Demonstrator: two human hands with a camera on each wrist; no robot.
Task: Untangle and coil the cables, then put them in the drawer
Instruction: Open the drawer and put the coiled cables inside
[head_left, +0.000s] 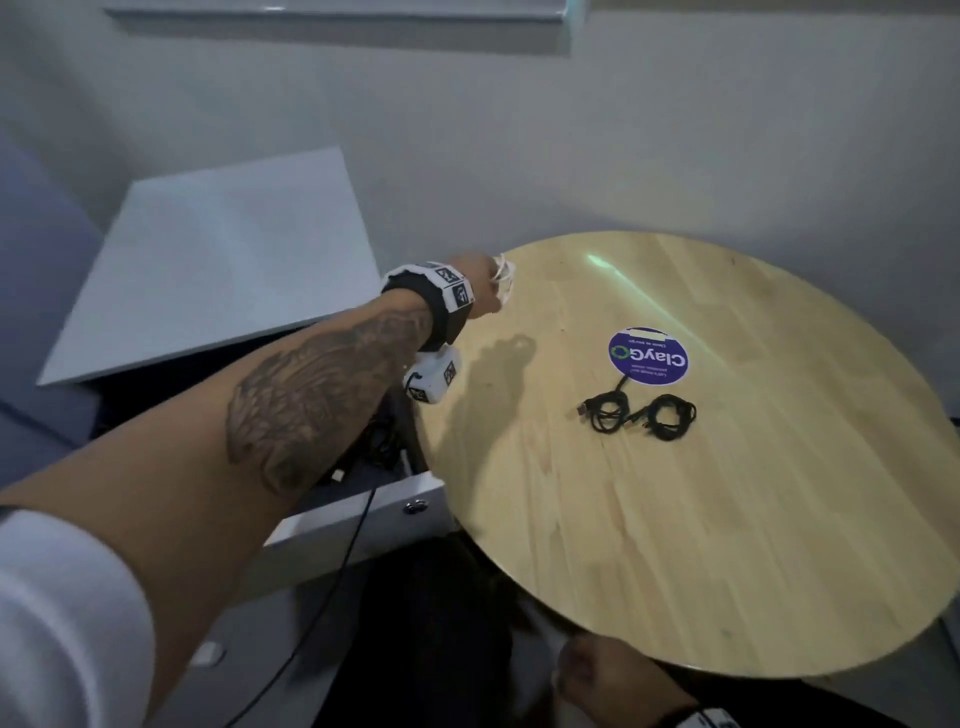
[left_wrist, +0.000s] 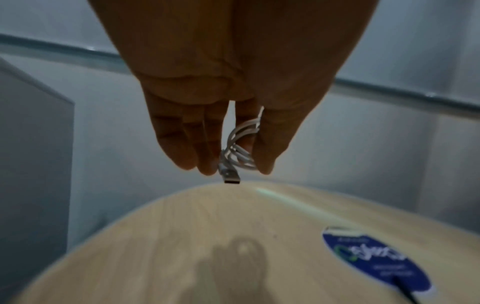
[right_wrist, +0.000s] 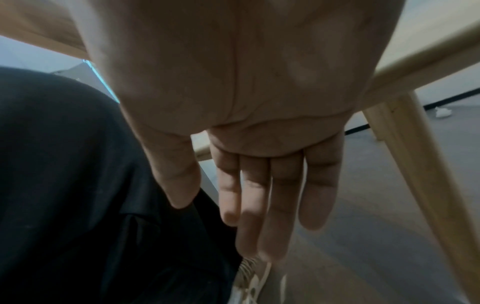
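Observation:
My left hand (head_left: 485, 283) hangs above the far left edge of the round wooden table (head_left: 727, 519) and pinches a coiled white cable (left_wrist: 240, 152) between thumb and fingers (left_wrist: 205, 148); its USB plug (left_wrist: 232, 178) points down. The same white cable (head_left: 505, 278) shows past my knuckles in the head view. Two black cables (head_left: 639, 413) lie coiled side by side near the table's middle. An open white drawer (head_left: 363, 514) sits under my left forearm with dark cables inside. My right hand (right_wrist: 259, 195) hangs below the table's near edge, fingers straight, holding nothing.
A purple round sticker (head_left: 648, 357) lies just behind the black cables. A white cabinet top (head_left: 218, 260) stands left of the table. A thin black wire (head_left: 343, 566) drapes over the drawer front. A wooden table leg (right_wrist: 415, 164) and dark trousers (right_wrist: 78, 185) flank my right hand.

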